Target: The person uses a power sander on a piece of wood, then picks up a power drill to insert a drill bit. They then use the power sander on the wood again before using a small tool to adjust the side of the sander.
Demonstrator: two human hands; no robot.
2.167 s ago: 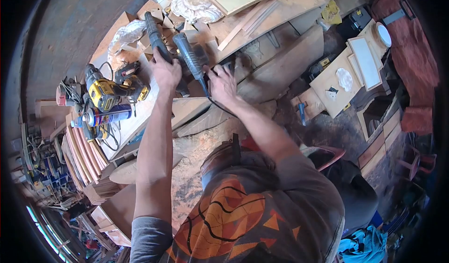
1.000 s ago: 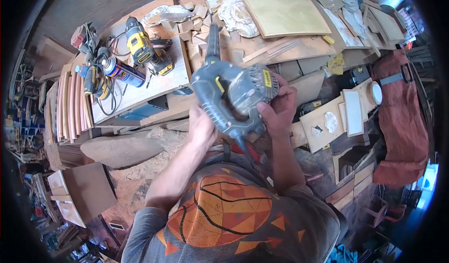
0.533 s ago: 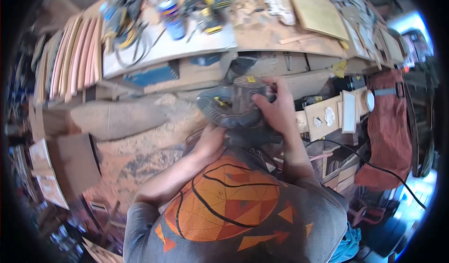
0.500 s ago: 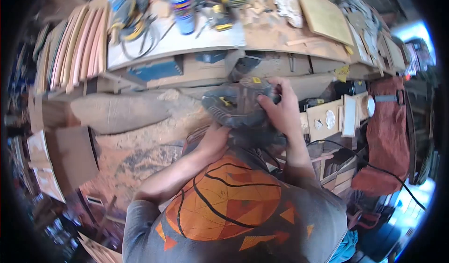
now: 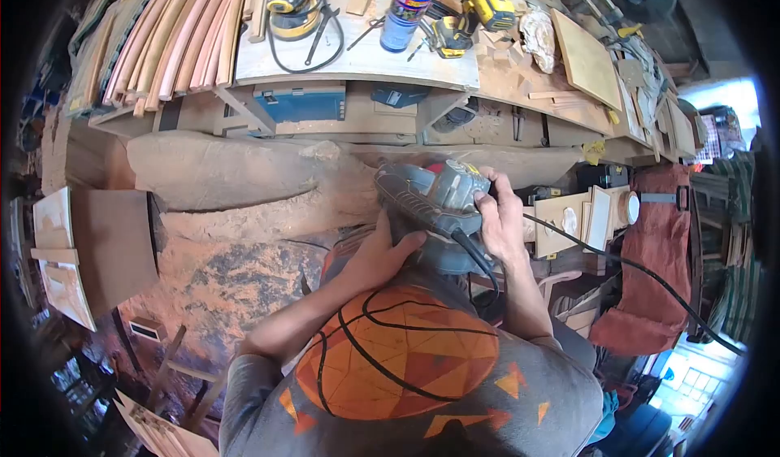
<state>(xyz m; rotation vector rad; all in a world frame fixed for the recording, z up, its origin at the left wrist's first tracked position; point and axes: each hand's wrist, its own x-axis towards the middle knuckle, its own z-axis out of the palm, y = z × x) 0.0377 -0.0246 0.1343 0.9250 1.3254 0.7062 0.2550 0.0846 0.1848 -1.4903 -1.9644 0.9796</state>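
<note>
A dark grey corded power tool, which looks like a belt sander, is held tilted just in front of my chest. My left hand grips it from below on its left side; some of the fingers are hidden behind the tool body. My right hand is wrapped round its right end, with thumb and fingers bent at the rounded housing. The black cord trails away to the right. The underside of the tool is turned out of sight.
Ahead stands a workbench with a spray can, a yellow drill and a sander. Curved wood strips lie at its left. Below is a long wooden slab; sawdust covers the floor. Red cloth hangs right.
The tool has turned in my hands, and its rounded housing and cord now show more clearly. My left thumb now lies across its lower side. The view has shifted, with more of the bench showing.
</note>
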